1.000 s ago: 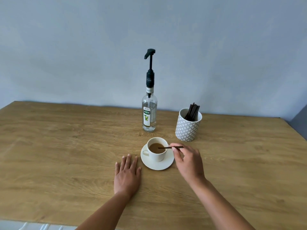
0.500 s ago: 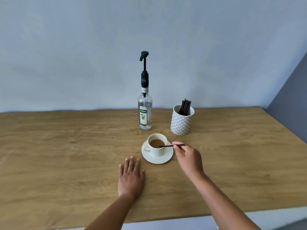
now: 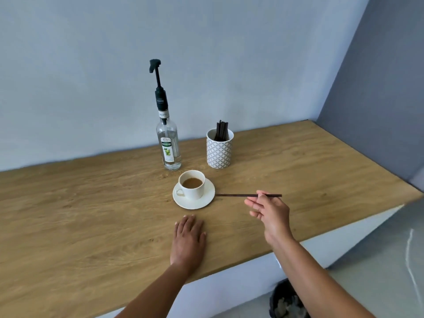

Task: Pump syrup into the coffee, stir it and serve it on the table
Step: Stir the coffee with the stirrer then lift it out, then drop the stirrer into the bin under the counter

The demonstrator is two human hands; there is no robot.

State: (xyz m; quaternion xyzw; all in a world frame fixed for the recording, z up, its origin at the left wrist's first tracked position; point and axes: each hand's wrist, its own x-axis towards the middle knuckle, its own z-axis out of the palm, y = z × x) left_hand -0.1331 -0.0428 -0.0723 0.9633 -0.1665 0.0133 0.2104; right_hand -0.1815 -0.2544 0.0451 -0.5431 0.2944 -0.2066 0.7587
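I am pinching a dark stirrer (image 3: 249, 195) level in my right hand (image 3: 270, 214), raised over the wooden table (image 3: 91, 214). My left hand (image 3: 188, 239) is lying flat and spread. The coffee cup (image 3: 192, 184) is sitting on its saucer (image 3: 206, 198) just beyond my left fingertips, the syrup bottle (image 3: 168, 143) and stirrer holder (image 3: 219, 152) farther out.

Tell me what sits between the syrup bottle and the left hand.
The coffee cup on its saucer lies between syrup bottle and left hand, seen in the head view.
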